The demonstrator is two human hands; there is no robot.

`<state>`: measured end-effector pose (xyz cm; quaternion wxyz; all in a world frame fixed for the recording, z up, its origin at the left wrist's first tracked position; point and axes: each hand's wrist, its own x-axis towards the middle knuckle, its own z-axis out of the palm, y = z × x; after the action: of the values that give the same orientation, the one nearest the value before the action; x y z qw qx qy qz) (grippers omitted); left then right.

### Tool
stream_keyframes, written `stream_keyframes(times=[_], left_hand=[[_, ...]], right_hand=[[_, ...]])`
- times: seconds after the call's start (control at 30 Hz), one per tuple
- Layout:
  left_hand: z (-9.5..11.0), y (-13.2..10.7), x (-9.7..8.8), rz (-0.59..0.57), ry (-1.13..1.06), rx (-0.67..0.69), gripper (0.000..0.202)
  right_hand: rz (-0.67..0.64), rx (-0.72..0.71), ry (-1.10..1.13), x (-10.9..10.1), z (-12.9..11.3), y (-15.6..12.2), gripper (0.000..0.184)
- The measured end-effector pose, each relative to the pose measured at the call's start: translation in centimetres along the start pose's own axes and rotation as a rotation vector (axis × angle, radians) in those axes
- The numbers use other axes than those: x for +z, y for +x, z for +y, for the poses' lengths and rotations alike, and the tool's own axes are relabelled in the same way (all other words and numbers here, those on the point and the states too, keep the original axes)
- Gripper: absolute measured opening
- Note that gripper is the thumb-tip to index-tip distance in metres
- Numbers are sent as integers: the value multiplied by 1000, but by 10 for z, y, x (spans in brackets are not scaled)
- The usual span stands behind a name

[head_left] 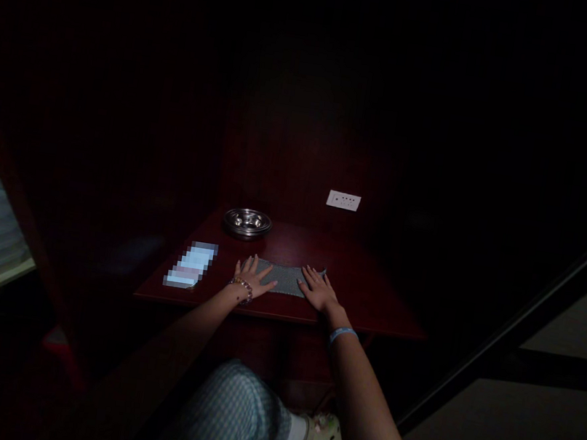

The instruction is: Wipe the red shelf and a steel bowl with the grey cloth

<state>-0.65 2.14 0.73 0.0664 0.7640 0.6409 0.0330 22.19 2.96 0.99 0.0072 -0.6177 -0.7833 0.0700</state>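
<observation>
While the left hand (253, 282) is lying on one end of the grey cloth (286, 279), the right hand (318, 294) is covering the other, both with fingers spread wide, apparently holding it flat.

Before you, the dark red table (295, 244) carries a grey cloth (285, 279) lying flat near its front, a bright, blurred phone (192, 265) to your left, and a shiny metal bowl (247, 225) farther back.

Grey cloth (286, 279), dark red table (363, 307), bluish checked trousers (231, 413)
</observation>
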Motion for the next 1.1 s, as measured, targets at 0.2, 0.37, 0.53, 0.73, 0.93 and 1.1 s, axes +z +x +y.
stream_keyframes(times=[0.2, 0.37, 0.53, 0.73, 0.93, 1.1], left_hand=[[18, 5, -5, 27, 58, 15, 87], [28, 18, -3, 101, 14, 160, 75], [29, 21, 8, 43, -55, 108, 72], [26, 14, 4, 30, -58, 19, 76], [16, 2, -2, 12, -53, -10, 85], [8, -7, 0, 38, -34, -41, 99]], right_hand=[[46, -29, -71, -1, -7, -1, 66], [184, -57, -38, -8, -22, 7, 63], [113, 32, 40, -3, -25, 16, 65], [3, 123, 41, 2, -17, 16, 68], [-6, 90, 1, 1, -18, 10, 68], [-2, 103, -8, 2, -20, 1, 69]])
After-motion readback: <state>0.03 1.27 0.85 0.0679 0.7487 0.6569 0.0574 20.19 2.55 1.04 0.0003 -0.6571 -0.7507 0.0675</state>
